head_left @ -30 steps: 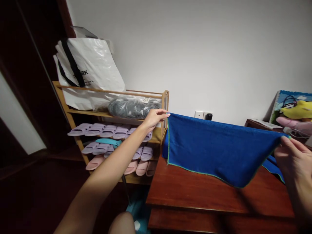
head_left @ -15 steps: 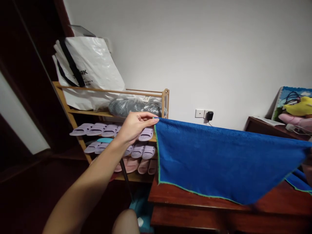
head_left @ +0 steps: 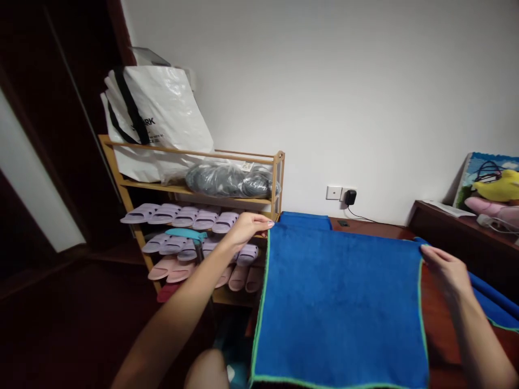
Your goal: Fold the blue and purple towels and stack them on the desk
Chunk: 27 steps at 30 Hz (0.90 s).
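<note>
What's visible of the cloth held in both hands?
The cloth is blue, roughly rectangular, soft and slightly fuzzy-looking, with green edging along its sides and bottom. The left hand pinches its top left corner, the right hand its top right. It hangs spread out, fairly flat, partly cut off at the picture's bottom. Whether it touches the table can't be told.

Looks like a room in a home: slippers line a wooden rack at left, and what look like soft toys sit at far right.
</note>
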{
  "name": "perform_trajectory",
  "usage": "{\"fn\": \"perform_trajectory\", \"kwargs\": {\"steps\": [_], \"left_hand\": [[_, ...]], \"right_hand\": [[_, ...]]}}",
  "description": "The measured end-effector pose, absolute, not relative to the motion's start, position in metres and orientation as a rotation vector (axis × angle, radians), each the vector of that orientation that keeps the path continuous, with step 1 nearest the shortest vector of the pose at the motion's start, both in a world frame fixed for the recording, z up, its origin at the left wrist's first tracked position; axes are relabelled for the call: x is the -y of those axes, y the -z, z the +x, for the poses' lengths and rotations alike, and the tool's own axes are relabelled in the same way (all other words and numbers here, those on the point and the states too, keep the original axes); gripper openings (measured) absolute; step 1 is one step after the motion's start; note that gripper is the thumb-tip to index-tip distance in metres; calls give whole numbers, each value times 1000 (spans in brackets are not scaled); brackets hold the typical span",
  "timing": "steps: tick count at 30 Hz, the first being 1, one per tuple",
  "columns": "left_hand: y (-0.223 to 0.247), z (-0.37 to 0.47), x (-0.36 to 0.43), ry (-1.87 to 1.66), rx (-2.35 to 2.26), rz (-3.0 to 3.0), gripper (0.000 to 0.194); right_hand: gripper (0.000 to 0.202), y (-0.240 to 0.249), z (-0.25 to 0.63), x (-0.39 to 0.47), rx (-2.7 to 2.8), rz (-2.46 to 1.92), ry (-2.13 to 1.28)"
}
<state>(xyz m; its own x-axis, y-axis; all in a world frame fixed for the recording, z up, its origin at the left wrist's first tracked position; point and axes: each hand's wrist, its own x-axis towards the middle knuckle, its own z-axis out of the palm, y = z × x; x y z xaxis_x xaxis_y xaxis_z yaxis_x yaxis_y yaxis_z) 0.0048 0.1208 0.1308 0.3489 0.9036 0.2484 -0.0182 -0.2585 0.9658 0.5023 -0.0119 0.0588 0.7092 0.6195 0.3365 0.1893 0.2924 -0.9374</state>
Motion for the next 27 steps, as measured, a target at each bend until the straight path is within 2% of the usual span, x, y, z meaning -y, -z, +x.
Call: {"fn": "perform_trajectory", "kwargs": {"steps": [8,15,19,27], "left_hand": [[-43,26,-194,-1043,-1052,1411,26],[-14,39,-228,-1007,-1231,1445,15],[-5,46,-240,-951,-1342,1525,15],[9,60,-248,-773,-1510,1735,32]], "right_hand": [[50,-7,512,-56,865,-1367,-470],[58,11,519,-90,941,-1492,-489],[59,21,521,-105,933,-1535,-532],[30,38,515,-120,978,-1726,-669]]}}
